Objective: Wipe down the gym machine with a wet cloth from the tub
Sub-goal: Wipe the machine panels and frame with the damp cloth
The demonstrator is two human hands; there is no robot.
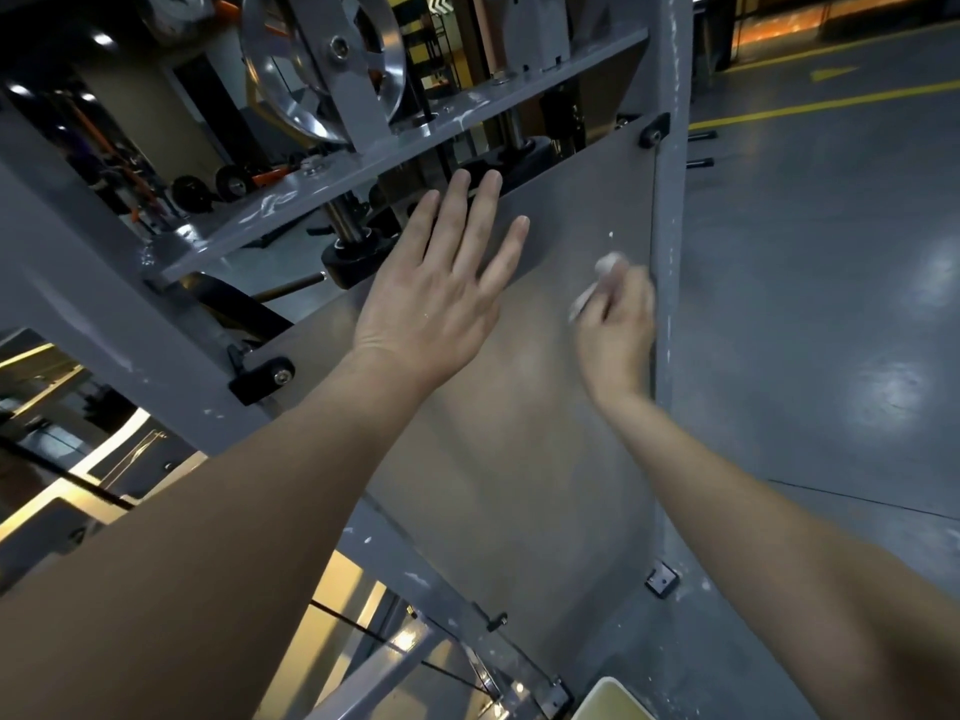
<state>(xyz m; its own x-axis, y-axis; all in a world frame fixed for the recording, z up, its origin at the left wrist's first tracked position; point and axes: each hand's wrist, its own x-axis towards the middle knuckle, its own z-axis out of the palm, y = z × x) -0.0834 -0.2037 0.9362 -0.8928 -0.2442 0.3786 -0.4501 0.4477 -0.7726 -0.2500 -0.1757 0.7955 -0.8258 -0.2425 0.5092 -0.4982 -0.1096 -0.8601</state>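
A grey gym machine fills the view, with a flat translucent grey shield panel (524, 459) bolted between its painted uprights. My left hand (441, 288) lies flat on the upper part of the panel, fingers straight and spread, fingertips reaching its top edge. My right hand (618, 324) is curled around a small white cloth (605, 267) and holds it against the panel close to the right upright (670, 283). Only a bit of the cloth shows past the fingers. A pale corner of the tub (618, 701) peeks in at the bottom edge.
A silver pulley wheel (322, 59) and a grey crossbar (405, 142) sit above the panel. Black rubber stops on chrome guide rods (353, 252) stand behind it. Grey floor with yellow lines (831, 101) stretches to the right. White specks dot the frame.
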